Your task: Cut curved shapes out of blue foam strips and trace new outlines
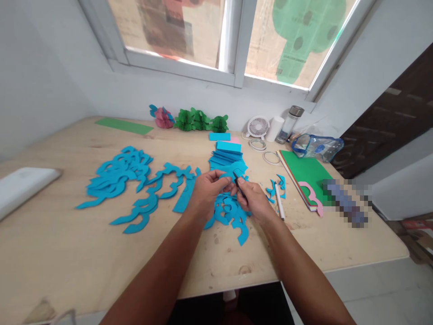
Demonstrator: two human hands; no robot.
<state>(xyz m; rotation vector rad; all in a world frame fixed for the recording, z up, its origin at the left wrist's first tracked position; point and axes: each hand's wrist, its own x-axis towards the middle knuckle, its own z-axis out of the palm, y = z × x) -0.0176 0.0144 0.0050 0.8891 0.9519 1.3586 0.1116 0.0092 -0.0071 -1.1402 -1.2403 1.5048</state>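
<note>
My left hand (210, 192) is closed, thumb and fingers pinching a piece of blue paper (230, 170) with a curved line on it. My right hand (252, 198) is wrapped round black scissors (239, 187), their tip up against that paper; the fingers hide most of the handles. Beneath both hands lies a heap of blue paper offcuts (226, 211). Just beyond them is a stack of folded blue paper strips (227, 153). Wavy blue paper cutouts (118, 174) are piled on the left, with more scalloped pieces (147, 205) nearer my left hand.
Right of my hands lie a white marker (279, 201), small blue scraps (271, 190) and a green sheet stack (306, 174) bearing a pink cutout (310, 194). A small fan (258, 127), tape rolls (257, 144) and a glass bottle (289, 124) stand behind. Green paper ornaments (199, 120) line the wall.
</note>
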